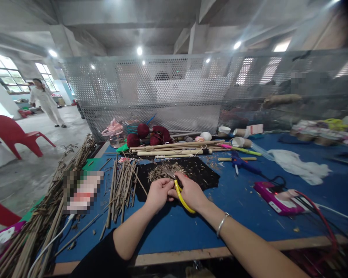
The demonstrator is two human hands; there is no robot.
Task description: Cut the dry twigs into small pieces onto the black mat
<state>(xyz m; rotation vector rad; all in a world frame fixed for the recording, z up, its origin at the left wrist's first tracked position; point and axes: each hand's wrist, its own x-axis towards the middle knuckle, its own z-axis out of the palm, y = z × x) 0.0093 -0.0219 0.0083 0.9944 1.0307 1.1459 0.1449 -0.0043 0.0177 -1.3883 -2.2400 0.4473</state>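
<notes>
My right hand (190, 189) is closed around yellow-handled scissors (180, 196), with the metal blades pointing up and to the left. My left hand (158, 195) is in a pinch right beside it, the fingertips of both hands close together. Whatever the left fingers pinch is too small or hidden to make out. Under and beyond the hands lies a black cloth (209, 178), on it a heap of short cut twig pieces (156, 172). Thin brown sticks (117, 191) lie in a loose bunch left of my left hand.
A bundle of long dried stems (53, 197) lines the left edge, near a phone (85, 191) on a white cable. Bamboo rods (174, 148) and dark red yarn balls (143, 131) lie behind. A blue glue gun (243, 164) and purple power strip (274, 199) are rightward. A person (45, 100) stands far left.
</notes>
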